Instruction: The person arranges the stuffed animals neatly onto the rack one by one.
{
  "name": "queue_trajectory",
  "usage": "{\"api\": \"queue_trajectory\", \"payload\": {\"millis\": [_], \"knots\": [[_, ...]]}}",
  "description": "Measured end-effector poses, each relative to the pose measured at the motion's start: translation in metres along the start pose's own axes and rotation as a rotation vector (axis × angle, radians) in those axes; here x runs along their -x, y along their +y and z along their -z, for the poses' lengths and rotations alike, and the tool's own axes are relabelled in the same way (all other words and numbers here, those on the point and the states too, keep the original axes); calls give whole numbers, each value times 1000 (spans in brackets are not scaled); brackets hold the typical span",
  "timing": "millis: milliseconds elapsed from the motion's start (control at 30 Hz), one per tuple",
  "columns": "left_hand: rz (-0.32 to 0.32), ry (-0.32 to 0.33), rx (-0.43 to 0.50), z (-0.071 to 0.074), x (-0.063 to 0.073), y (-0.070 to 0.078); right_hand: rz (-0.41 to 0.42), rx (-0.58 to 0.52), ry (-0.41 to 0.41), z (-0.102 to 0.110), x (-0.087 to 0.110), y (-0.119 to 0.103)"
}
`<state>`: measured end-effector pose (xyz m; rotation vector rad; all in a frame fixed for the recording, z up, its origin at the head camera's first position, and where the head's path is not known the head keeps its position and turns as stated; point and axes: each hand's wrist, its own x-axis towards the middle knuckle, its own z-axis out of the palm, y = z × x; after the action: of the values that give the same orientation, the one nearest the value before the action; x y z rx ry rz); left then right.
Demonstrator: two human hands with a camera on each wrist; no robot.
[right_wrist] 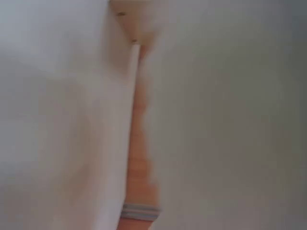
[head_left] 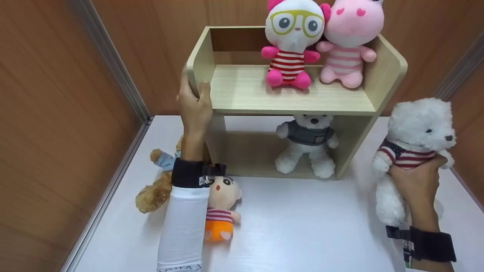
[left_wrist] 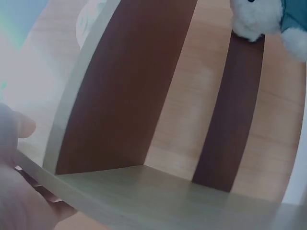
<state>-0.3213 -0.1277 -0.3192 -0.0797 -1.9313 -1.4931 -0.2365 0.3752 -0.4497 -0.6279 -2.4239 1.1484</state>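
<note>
While the left hand (head_left: 194,113) held the shelf (head_left: 261,104) by its left panel (head_left: 197,62), the right hand (head_left: 419,185) gripped the white bear (head_left: 419,124) round the middle, over its striped shirt (head_left: 408,161), to the right of the shelf and apart from it. On the left, the thumb lay along the near edge of the panel and the other fingers reached round its outer face, so that the board was pinched between them; I took this for a way of steadying the shelf. On the right, the fingers were bent round the soft body, though much of them was hidden, and I could not tell whether they were spread or pressed together. Gripping the trunk seemed to suit so floppy a toy, for the head stayed upright.

On the upper tier (head_left: 238,85) the panda (head_left: 293,62) sat beside the pink toy (head_left: 348,64), which perhaps had the right panel (head_left: 386,71) for support. Below, the grey-shirted bear (head_left: 310,134) rested near that same panel. Both tiers offered room between these toys and the left panel, and their near sides were open.

Across the table (head_left: 302,219), a broad stretch ran between the doll (head_left: 221,215) and the right arm. Space looked tighter around the brown bear (head_left: 157,192), which lay near the left wall (head_left: 53,132).
</note>
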Motion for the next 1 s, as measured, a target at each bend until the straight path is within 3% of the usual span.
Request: {"api": "queue_trajectory", "payload": {"millis": [167,300,400,533,767,1000], "knots": [[-113,27,26,2,-10,2,83,-117,144,4,19,-26],[-150,-12,98,5,-15,1,218,-212,215,3,38,-43],[-152,-39,111,6,-18,-1,368,-282,221,-1,51,-53],[-163,-65,117,4,-21,-5,464,-348,172,-13,70,-65],[-150,-89,110,2,-23,-7,414,-371,33,-48,101,-78],[-157,-110,52,3,-20,-6,458,-406,-182,-81,126,-84]]}}
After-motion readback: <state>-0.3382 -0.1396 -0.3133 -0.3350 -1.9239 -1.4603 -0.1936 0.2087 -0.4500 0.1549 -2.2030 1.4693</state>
